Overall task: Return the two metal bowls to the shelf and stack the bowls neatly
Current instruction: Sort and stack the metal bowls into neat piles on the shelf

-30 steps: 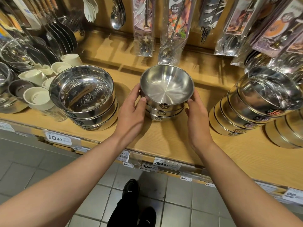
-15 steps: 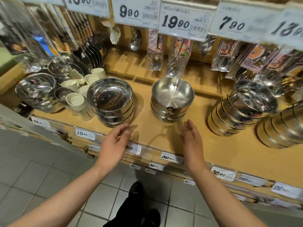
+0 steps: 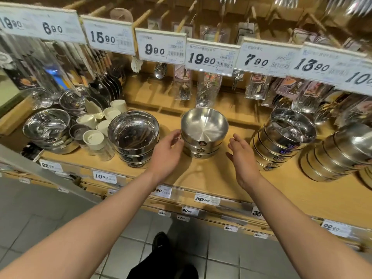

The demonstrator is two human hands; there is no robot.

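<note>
Stack of three metal bowls (image 3: 203, 135) upright on wooden shelf (image 3: 221, 174), frame centre. Left hand (image 3: 167, 153) fingers loosely spread, touching stack's left side. Right hand (image 3: 242, 156) fingers apart, just beside stack, clear of it.

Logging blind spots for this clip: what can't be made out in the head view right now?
- Left hand: whether its fingertips touch the middle bowl stack; the hand covers the stack's left edge.
- Lowest bowl in that stack: mostly hidden by the bowls above.
- Round labels on the stack's front: too small to read.
- Far-right bowls: cut by the frame edge.
- Right hand: clear of the stack.
</note>
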